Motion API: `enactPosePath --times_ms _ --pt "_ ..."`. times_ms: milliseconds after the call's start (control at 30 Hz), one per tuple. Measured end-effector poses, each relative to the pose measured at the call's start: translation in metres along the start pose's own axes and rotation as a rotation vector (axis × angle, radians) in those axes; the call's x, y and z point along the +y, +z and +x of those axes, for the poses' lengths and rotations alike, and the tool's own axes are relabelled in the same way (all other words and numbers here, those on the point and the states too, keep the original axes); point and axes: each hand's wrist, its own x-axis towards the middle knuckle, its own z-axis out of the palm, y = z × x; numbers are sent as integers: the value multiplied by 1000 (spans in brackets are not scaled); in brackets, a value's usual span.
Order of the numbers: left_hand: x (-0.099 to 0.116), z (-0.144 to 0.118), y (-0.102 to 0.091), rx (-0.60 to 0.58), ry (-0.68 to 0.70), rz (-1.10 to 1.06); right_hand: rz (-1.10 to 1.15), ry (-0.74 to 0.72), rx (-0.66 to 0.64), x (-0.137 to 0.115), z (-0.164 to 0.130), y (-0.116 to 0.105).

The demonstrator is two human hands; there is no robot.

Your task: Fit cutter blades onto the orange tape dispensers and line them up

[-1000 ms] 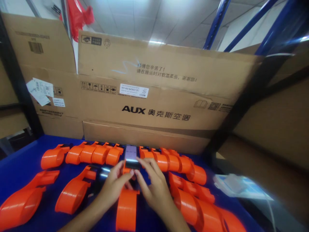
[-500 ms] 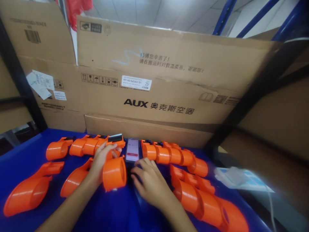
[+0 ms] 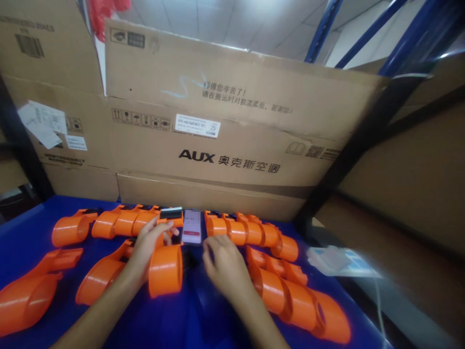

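Observation:
My left hand [image 3: 148, 242] is wrapped round an orange plastic tape dispenser [image 3: 165, 272]. Its wide ring faces me, and a black part with a pale toothed edge sticks up at the far end. Just right of the ring is a blurred dark shape [image 3: 189, 261] that I cannot make out. My right hand [image 3: 225, 265] hovers low over the blue surface, fingers curled in and thumb side toward the dispenser. Whatever its fingertips may hold is hidden. Beyond the hands, between two rows of dispensers, lies a phone [image 3: 192, 227] with its screen lit.
More orange dispensers stand on the blue tabletop [image 3: 119, 329]: a back-left row [image 3: 124, 223], a back-right row [image 3: 253, 233] and a nearer right row [image 3: 300, 303]. A cardboard sheet [image 3: 225, 189] walls the back. Dark posts flank it. A pale packet [image 3: 341, 261] lies at right.
My right hand has drawn away to the right from the phone and the held dispenser, its fingers more curled. The left hand keeps its hold. The camera view has turned slightly right.

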Motion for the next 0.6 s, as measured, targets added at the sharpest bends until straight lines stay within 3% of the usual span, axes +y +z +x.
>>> enactPosePath --times_ms 100,167,367,600 --pt "-6 0 -1 -62 32 37 -143 283 -58 16 3 -3" --pt "-10 1 -1 -91 46 55 -187 352 -113 24 2 -2" --pt "-13 2 0 -108 48 72 -196 333 -179 25 -4 5" --pt "-13 1 1 -105 46 72 -199 344 -174 28 -3 -6"
